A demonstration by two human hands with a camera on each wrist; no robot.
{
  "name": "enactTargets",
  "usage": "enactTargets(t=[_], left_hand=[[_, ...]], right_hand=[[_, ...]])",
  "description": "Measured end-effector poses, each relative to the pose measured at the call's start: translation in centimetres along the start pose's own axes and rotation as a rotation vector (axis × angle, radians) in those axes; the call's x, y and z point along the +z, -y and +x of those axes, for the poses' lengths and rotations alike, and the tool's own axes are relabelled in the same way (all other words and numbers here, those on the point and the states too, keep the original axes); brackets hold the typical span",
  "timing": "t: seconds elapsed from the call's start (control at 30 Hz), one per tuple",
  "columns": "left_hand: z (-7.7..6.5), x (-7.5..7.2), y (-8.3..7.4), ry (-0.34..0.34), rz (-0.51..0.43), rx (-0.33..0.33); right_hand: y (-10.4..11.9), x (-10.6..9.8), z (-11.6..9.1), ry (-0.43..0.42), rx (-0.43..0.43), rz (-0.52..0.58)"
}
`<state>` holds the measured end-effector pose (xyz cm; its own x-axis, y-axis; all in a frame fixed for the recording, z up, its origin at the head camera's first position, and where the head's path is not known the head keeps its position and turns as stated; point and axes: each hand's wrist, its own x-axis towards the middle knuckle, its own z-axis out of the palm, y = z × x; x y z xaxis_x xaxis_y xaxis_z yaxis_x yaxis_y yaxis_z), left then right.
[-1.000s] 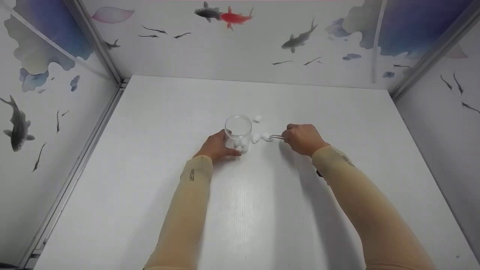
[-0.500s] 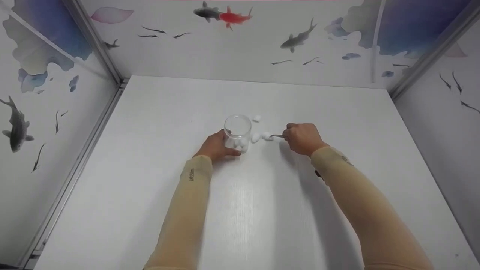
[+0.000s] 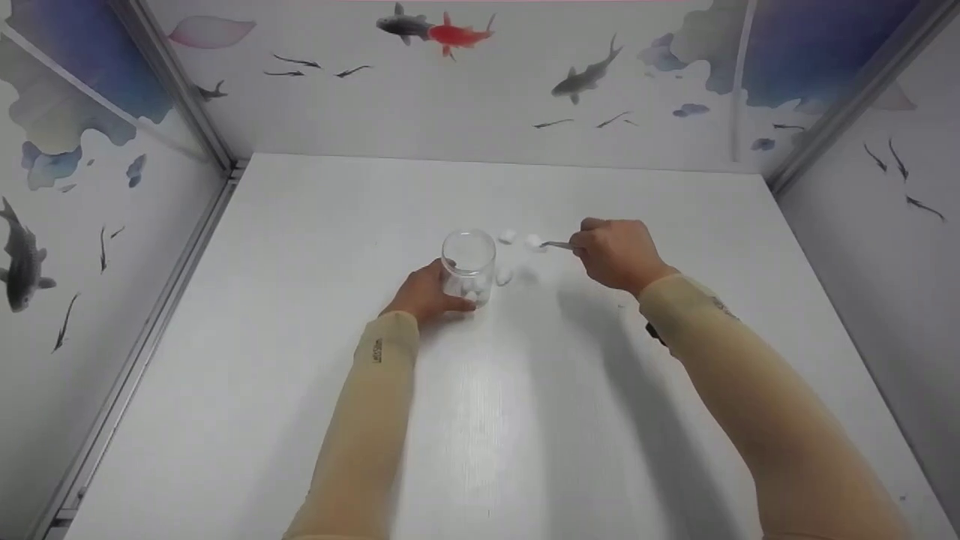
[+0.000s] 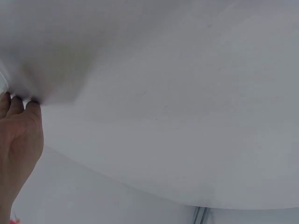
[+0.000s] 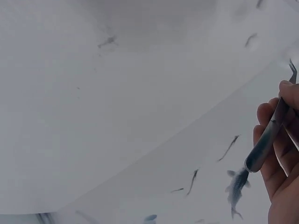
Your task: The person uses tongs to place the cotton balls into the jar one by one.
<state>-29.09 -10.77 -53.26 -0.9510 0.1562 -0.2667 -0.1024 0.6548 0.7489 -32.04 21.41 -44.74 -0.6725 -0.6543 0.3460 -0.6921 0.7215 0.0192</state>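
Near the middle of the desk (image 3: 525, 420), the left hand (image 3: 426, 294) grips the glass jar (image 3: 469, 266), which holds a few cotton balls. The right hand (image 3: 616, 253) pinches the tweezers (image 3: 556, 245) and has lifted 1 cotton ball (image 3: 533, 241) off the desk toward the far edge; 2 loose balls remain beside the jar.

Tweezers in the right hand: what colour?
Silvery grey metal tweezers, gripped by the right hand; the right wrist view shows them best.
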Motion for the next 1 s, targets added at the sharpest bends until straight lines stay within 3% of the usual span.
enactTargets(t=[0.2, 0.37, 0.7, 1.0], left_hand=[[0.1, 0.0, 0.2, -0.016, 0.018, -0.007], [0.2, 0.1, 0.2, -0.023, 0.004, 0.003], [0.1, 0.3, 0.1, -0.007, -0.009, -0.015], [-0.3, 0.0, -0.5, 0.005, -0.004, -0.013]], right_hand=[[2.3, -2.4, 2.4, -0.016, -0.043, -0.005], [4.5, -3.3, 4.2, -0.005, -0.088, -0.021], [6.8, -1.8, 5.3, 0.045, -0.174, -0.006], [7.1, -0.7, 5.3, 0.057, -0.18, 0.014]])
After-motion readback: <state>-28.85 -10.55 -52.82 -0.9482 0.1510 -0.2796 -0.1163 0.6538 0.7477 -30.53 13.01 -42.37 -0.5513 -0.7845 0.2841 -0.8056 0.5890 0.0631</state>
